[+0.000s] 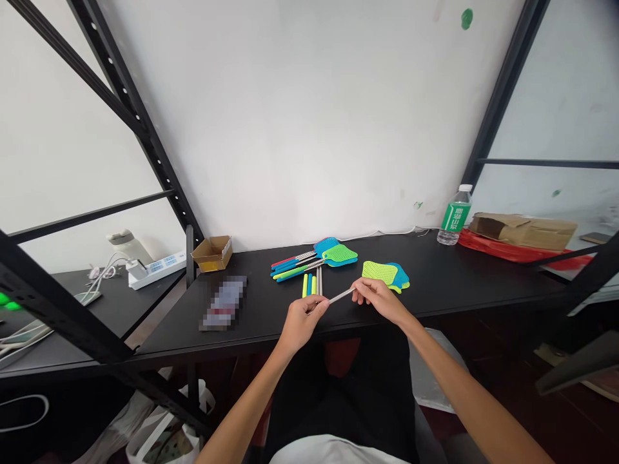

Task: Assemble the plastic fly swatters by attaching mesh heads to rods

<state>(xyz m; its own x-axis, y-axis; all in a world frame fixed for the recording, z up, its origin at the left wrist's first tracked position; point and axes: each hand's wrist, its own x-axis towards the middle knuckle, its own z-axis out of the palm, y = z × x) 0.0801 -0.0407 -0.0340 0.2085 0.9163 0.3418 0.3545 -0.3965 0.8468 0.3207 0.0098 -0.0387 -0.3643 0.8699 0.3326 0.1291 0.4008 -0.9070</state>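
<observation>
A thin silvery metal rod (341, 296) spans the gap between my two hands, just above the front of the black table. My left hand (302, 320) pinches its left end, and the fingers of my right hand (380, 299) are closed on the other end. Behind my left hand lie yellow-green and blue handle grips (309, 284), with more metal rods (319, 281) beside them. Farther back, fly swatters (338, 254) with blue and green heads are piled, handles toward the left. Loose swatter heads (380, 272), yellow-green and blue, are stacked beyond my right hand.
A small open cardboard box (211, 254) stands at the back left, with a blurred-out flat object (225, 303) in front. At the right are a water bottle (454, 216) and a brown carton (525, 232) on red plastic. Black metal posts (140, 129) flank the table (449, 277).
</observation>
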